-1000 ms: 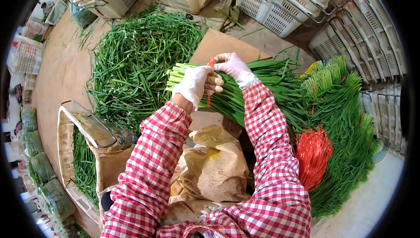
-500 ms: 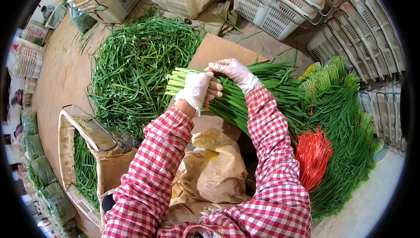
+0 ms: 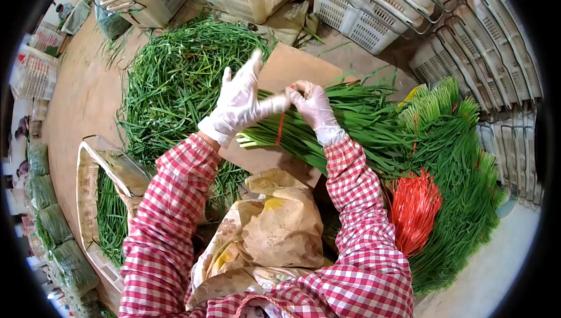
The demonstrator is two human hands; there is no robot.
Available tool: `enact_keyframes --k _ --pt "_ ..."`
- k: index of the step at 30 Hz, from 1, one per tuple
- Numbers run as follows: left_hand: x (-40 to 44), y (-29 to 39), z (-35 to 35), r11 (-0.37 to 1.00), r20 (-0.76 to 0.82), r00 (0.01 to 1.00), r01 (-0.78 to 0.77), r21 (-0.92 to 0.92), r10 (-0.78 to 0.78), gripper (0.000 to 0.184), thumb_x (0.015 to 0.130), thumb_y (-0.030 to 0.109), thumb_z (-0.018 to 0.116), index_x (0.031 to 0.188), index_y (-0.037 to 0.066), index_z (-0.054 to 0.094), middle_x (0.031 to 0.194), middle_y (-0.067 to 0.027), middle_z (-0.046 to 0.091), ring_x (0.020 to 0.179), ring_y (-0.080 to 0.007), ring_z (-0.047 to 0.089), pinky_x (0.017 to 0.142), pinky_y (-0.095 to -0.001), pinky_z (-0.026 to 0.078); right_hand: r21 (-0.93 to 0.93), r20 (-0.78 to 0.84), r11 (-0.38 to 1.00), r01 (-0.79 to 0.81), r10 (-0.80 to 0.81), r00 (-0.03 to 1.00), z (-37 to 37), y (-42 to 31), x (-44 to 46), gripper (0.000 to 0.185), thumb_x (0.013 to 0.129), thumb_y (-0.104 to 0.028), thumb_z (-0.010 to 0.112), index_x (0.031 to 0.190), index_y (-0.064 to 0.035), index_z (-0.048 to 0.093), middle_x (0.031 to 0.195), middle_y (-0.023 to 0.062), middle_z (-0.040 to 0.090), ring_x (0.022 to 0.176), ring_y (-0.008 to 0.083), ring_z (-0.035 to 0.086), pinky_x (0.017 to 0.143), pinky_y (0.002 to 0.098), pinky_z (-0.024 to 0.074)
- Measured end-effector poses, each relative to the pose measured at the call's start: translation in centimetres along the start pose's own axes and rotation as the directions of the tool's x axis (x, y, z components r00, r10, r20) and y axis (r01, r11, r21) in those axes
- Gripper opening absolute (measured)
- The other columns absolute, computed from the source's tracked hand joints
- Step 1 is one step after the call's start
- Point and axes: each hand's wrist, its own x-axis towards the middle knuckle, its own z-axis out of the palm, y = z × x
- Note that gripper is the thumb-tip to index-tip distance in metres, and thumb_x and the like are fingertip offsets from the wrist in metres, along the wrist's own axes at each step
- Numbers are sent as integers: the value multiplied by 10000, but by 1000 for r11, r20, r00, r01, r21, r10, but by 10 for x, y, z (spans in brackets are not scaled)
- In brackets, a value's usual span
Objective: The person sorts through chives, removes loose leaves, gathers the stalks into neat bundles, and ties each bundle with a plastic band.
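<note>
A bundle of garlic chives [image 3: 345, 119] lies across a brown board, its pale cut ends to the left. Around it runs a thin red tie [image 3: 280, 129]. My left hand [image 3: 236, 99], in a white glove, is held over the cut ends with its fingers spread. One of its fingers reaches across to the fingertips of my right hand [image 3: 314, 107]. That gloved right hand is pinched on a bit of the red tie above the bundle. Right of my right sleeve lies a hank of red ties [image 3: 416, 210], resting on more tied chives [image 3: 461, 201].
A heap of loose green leaves [image 3: 175, 84] lies beyond the left hand. The brown board [image 3: 292, 66] is under the bundle. White crates [image 3: 356, 20] are stacked at the back right, and another crate [image 3: 87, 201] with greens stands at the left.
My left hand has let go at the tie, moved up and left, and spread its fingers. The right hand has turned slightly, still pinching. The red tie now shows around the bundle.
</note>
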Motion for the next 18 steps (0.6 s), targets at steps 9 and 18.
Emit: enact_keyframes --k 9,18 --pt "-73 17 29 781 129 990 -41 623 -51 760 661 330 727 1200 -84 387 1009 -171 519 982 -291 525 1002 -490 323 135 -299 985 109 -64 952 7 -29 -53 132 875 -94 607 851 35 624 786 86 680 713 96 614 643 231 487" --pt "-56 23 16 733 202 972 -51 679 -120 454 689 282 686 985 3 484 824 -118 539 849 -292 566 994 -578 292 41 -500 954 297 -237 833 23 -43 -104 22 866 -47 607 887 -53 611 882 71 678 873 185 642 1017 425 374"
